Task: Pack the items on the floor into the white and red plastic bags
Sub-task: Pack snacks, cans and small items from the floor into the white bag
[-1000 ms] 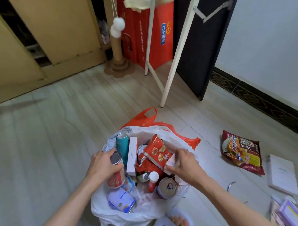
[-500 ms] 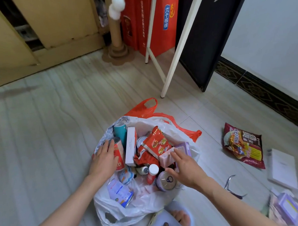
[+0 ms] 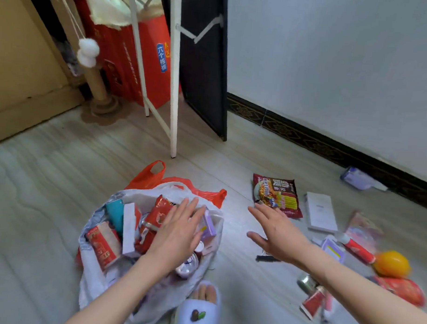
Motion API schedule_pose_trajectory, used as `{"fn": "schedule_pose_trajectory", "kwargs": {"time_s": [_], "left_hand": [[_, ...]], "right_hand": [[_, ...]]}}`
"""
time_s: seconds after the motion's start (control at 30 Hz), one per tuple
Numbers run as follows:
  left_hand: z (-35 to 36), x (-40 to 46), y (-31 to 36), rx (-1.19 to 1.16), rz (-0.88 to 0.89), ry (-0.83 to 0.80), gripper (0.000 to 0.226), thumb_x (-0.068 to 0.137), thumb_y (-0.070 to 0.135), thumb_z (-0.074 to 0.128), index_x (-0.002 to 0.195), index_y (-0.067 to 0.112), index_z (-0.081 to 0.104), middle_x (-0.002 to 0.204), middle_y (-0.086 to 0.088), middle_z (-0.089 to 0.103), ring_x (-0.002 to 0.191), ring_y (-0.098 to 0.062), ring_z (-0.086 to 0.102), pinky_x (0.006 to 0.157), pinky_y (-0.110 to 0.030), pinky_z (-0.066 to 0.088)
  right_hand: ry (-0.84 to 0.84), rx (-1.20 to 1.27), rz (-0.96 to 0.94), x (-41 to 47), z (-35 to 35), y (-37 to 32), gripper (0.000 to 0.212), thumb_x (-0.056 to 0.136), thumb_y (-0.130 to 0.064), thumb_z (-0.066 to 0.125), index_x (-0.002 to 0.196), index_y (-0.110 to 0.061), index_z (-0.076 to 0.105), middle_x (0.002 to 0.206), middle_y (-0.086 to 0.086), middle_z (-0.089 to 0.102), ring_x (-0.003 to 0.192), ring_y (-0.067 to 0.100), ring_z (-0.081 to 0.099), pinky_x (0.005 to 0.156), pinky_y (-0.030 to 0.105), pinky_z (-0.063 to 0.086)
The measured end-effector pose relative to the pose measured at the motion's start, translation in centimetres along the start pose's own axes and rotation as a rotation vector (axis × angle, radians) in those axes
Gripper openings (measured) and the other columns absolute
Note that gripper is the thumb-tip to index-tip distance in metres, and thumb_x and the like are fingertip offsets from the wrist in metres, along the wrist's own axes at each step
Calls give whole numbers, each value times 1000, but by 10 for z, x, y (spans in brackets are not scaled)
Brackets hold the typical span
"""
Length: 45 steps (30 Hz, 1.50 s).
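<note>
L hand (image 3: 178, 229) lies flat, palm down, fingers spread, on top of the goods in the white plastic bag (image 3: 99, 276); it grips nothing, just rests across a red snack packet (image 3: 157, 212) and reaches toward a small lilac box (image 3: 209, 222) at the bag's right edge. R hand (image 3: 276, 233) is open too, fingers stretched fwd, empty, above bare floor betw. the bag and the loose items; fingertips are just short of the dark red noodle packet (image 3: 278, 194), not touching as far as I can tell.

Inside the white bag, L to R: red can w/ white lettering (image 3: 103, 242), teal cylinder (image 3: 115, 213), upright white flat box (image 3: 129, 228), the red packet, lilac box. A round can w/ purple label (image 3: 187, 265) sits low, partly under the L wrist. Red plastic bag (image 3: 156, 175) lies flat behind and under the white one, handle loop toward the white metal stand (image 3: 175, 87).

Still on the floor, R of the bag: noodle packet, white flat box (image 3: 320, 214) beside it, red tube w/ white cap (image 3: 356, 246), orange round fruit (image 3: 391, 263), red blurred packet (image 3: 401, 288) below the fruit, small red box (image 3: 313, 303) near the R forearm, lilac pack (image 3: 357, 181) by the dark skirting. A pale slipper (image 3: 198, 314) w/ toes showing sits at the bottom edge, against the bag.
</note>
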<state>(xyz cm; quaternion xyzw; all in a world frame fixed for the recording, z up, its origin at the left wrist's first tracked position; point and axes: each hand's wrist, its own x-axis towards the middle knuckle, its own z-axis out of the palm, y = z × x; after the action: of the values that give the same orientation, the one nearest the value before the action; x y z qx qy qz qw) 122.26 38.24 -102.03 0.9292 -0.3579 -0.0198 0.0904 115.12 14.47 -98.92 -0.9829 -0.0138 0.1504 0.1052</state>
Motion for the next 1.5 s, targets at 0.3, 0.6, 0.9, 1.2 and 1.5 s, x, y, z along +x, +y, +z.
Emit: {"fn": "schedule_pose_trajectory", "kwargs": {"time_s": [0.3,0.6,0.9,1.2,1.5], "left_hand": [[101,55,129,-65,280,-158,70,49,28,87,112,15,61,117,-10,65,105,-30,64,77,-41,54],[179,69,131,-209,70,-330,51,62,5,71,111,1,57,104,-19,64,90,-37,65,72,-40,55],[193,107,146,-129,7,-403,64,68,42,75,117,8,53,111,-9,55,100,-32,52,76,-38,45],[202,100,144,-355,-94,-387,31,83,9,61,114,6,57,100,-11,55,99,-31,50,83,-34,41],[155,77,124,-566,-379,-229,13,84,11,62,92,6,71,85,-12,67,85,-29,59,70,-28,36]], "right_hand": [[86,369,621,-103,86,135,51,93,-32,50,137,-11,37,141,10,43,129,26,39,103,30,30],[138,414,969,-95,128,187,52,90,-35,54,129,-2,44,127,21,47,121,35,40,98,40,34],[80,532,1118,-49,134,203,83,76,-64,57,126,0,39,124,18,46,117,35,41,94,41,38],[121,731,1244,-34,135,198,78,76,-33,64,134,1,26,128,23,40,119,39,36,96,41,35],[308,834,1040,-57,118,139,55,70,-36,59,119,-14,46,113,12,53,107,30,42,84,34,36]]}}
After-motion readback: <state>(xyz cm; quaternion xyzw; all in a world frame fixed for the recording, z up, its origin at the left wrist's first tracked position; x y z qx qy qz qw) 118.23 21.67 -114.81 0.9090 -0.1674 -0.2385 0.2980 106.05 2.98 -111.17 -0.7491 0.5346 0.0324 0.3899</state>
